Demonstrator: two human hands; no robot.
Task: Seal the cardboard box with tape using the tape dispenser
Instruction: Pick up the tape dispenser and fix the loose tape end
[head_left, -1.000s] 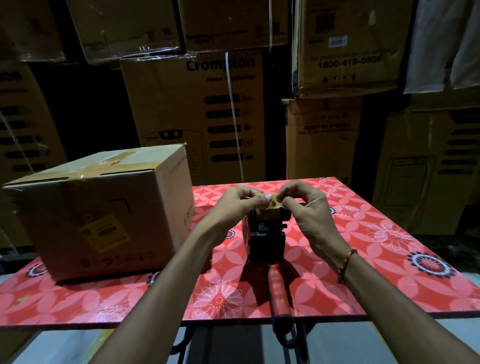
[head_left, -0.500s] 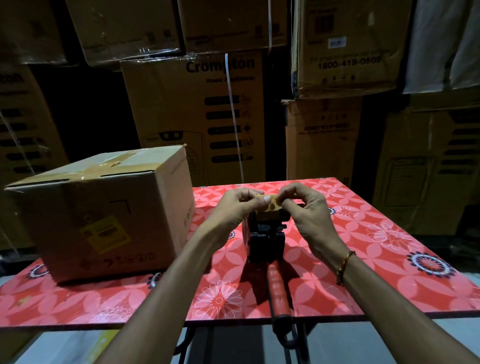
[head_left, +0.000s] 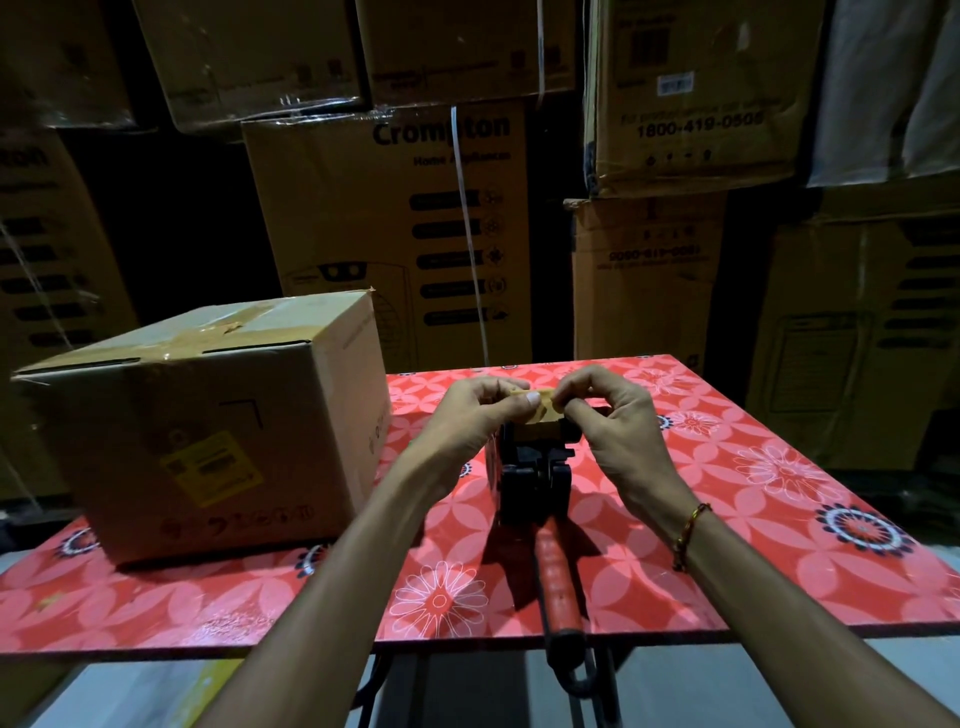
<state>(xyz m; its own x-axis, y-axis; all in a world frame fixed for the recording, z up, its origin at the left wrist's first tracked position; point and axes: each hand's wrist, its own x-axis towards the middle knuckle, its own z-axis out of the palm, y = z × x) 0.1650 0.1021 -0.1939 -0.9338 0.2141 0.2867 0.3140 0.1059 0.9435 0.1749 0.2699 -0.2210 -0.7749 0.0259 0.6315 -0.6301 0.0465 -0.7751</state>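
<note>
A brown cardboard box (head_left: 208, 431) with old tape along its top seam and a yellow label stands on the left of the red flowered table (head_left: 753, 499). The tape dispenser (head_left: 535, 483), black with a red handle pointing toward me, lies at the table's middle. A brown tape end (head_left: 543, 410) rises from its roll. My left hand (head_left: 478, 415) and my right hand (head_left: 608, 421) both pinch that tape end just above the dispenser, thumbs and forefingers nearly meeting. The roll itself is mostly hidden behind my hands.
Tall stacks of large cardboard cartons (head_left: 395, 234) fill the wall behind the table. The dispenser's handle overhangs the table's front edge (head_left: 467, 642), above a dark metal stand. A pale covered stack (head_left: 893, 88) is at the upper right.
Both hands have stayed on the tape end above the dispenser, shifting their fingers only slightly. The box and dispenser have not moved.
</note>
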